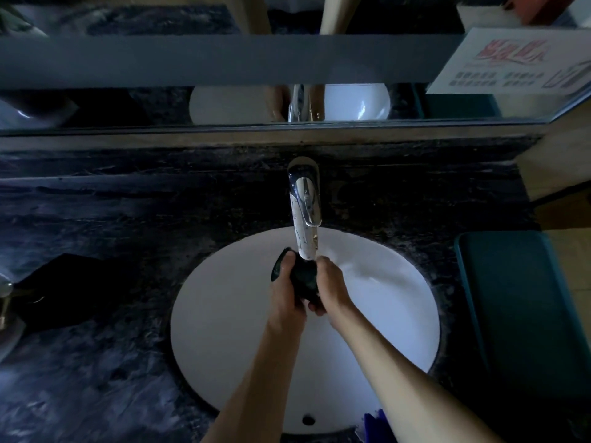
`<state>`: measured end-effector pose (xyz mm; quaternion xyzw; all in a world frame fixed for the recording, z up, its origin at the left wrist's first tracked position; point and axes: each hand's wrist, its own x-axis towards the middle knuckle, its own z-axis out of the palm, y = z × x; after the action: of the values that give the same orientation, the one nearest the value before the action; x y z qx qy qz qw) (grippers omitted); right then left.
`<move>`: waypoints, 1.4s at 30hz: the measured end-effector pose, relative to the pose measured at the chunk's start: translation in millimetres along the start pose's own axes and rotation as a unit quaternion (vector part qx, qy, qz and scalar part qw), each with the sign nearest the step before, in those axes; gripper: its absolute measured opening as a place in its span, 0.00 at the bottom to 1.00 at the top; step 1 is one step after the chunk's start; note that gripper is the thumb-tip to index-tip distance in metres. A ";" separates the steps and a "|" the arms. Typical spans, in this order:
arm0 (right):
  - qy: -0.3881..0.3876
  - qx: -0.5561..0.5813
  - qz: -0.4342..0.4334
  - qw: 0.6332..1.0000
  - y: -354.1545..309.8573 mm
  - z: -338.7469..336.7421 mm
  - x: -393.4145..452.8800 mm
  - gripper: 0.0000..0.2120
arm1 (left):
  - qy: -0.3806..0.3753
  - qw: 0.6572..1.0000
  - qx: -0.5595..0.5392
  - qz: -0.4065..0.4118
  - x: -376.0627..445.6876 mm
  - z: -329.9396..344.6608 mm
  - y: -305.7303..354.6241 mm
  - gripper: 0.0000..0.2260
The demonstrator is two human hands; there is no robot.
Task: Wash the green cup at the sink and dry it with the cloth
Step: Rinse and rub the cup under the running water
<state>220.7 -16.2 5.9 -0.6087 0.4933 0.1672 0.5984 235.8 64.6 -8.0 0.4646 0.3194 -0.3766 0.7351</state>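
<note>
The dark green cup (302, 276) lies tilted between both hands, right under the spout of the chrome tap (305, 206), above the white oval sink (224, 314). My left hand (287, 295) grips the cup's left side with the thumb near its rim. My right hand (331, 287) wraps the cup's right side and underside. Much of the cup is hidden by fingers. A dark cloth (68, 289) lies crumpled on the counter to the left of the sink. Whether water runs is hard to tell.
The dark marbled counter (96, 378) surrounds the sink. A mirror (224, 103) runs along the back wall. A teal bin or tray (524, 302) stands at the right. A metal fixture (6, 302) sits at the far left edge. Something blue (375, 423) shows by the near rim.
</note>
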 end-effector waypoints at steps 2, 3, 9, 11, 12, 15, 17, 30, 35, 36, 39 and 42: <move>0.005 -0.075 -0.103 0.992 7.2 1.3 -4.0 0.24 | -0.001 0.998 -0.066 -0.020 0.7 2.3 0.4 0.21; 0.000 -0.126 -0.162 0.979 11.5 1.2 -6.5 0.26 | -0.008 0.993 -0.111 -0.025 2.7 1.6 1.4 0.21; -0.063 -0.154 -0.219 0.961 19.4 -5.8 -4.9 0.18 | -0.025 0.969 -0.218 -0.113 10.4 -10.4 7.5 0.32; -0.069 -0.157 -0.221 0.960 19.5 -9.9 -2.4 0.21 | -0.025 0.965 -0.230 -0.125 11.6 -9.3 6.8 0.32; -0.071 -0.159 -0.222 0.959 17.9 -10.6 -2.8 0.22 | -0.024 0.963 -0.236 -0.129 12.2 -8.8 6.8 0.32; -0.035 -0.141 -0.223 0.964 13.6 -10.0 0.2 0.15 | -0.019 0.958 -0.251 -0.139 14.8 -5.5 6.8 0.31; -0.012 -0.136 -0.223 0.965 11.5 -11.2 1.9 0.15 | -0.020 0.958 -0.248 -0.140 16.1 -3.6 7.0 0.31; -0.032 -0.147 -0.210 0.966 16.2 -10.3 3.4 0.11 | 0.029 0.965 -0.230 -0.123 19.7 2.6 2.7 0.27; 0.013 -0.199 -0.206 0.958 11.5 -3.4 -1.6 0.16 | 0.019 0.973 -0.201 -0.115 18.6 3.0 1.2 0.30; 0.027 -0.193 -0.203 0.959 8.3 -3.9 0.0 0.14 | 0.021 0.974 -0.196 -0.114 19.3 2.2 1.4 0.28; 0.018 -0.179 -0.189 0.965 3.3 -8.8 3.1 0.15 | 0.041 0.980 -0.172 -0.094 20.5 2.4 4.6 0.27; -0.048 -0.175 -0.163 0.970 3.7 -9.2 -3.3 0.22 | 0.046 0.990 -0.127 -0.051 20.3 5.6 3.7 0.29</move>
<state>212.7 -22.3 8.6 -0.7674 0.3212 0.1805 0.5248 250.0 55.3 -20.9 0.3673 0.4211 -0.3480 0.7528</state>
